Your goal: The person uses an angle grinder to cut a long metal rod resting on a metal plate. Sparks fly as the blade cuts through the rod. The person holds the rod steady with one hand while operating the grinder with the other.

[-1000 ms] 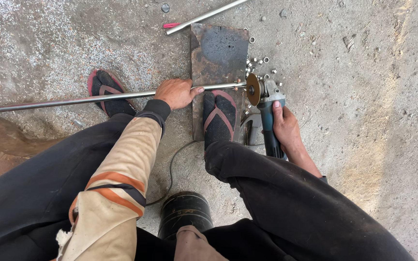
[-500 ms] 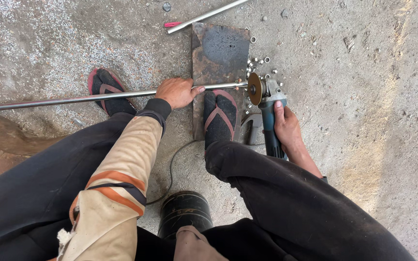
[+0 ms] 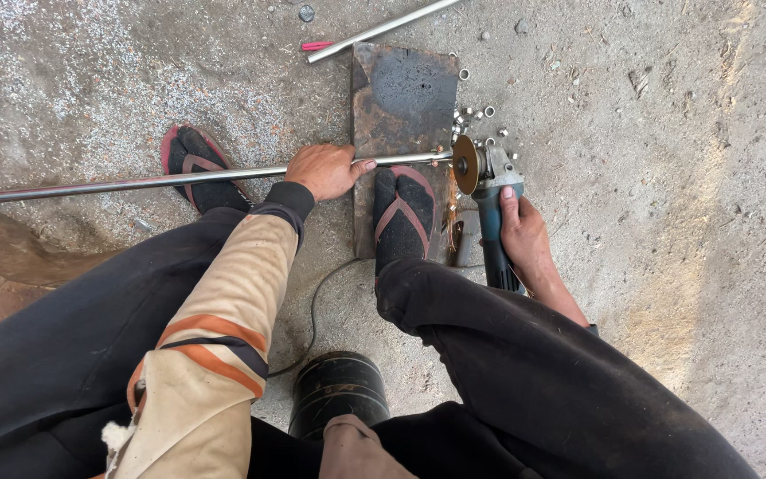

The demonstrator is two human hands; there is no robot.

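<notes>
The left hand (image 3: 325, 170) is wrapped firmly around the long, thin silver metal rod (image 3: 135, 184), fingers curled over the top, thumb pointing toward the cutting end. The rod runs almost level across the view, from the far left edge over to the right, and its right end lies across the dark, rusty rectangular steel plate (image 3: 405, 89) on the grey concrete floor (image 3: 667, 133).

Over on the other side, the right hand (image 3: 520, 235) is clenched round the body of the blue-grey angle grinder (image 3: 492, 208), index finger stretched up along the housing. The grinder's brownish cutting disc (image 3: 465, 164) meets the tip of the rod, and a few small orange sparks show just below the contact point.

The person's right foot, in a black sock and a red-strapped sandal (image 3: 403, 217), is planted on the plate just beside the rod. The left foot, in a matching sandal (image 3: 199, 168), sits on the floor, with the rod passing over it.

Small shiny cut-off metal rings (image 3: 474, 115) lie scattered on the floor just beyond the disc. A second silver rod (image 3: 374, 31) lies at a slant near the plate's top edge. A black cylindrical drum (image 3: 339, 390) stands between the person's legs, with a thin cable (image 3: 316, 306) curving across the floor nearby.
</notes>
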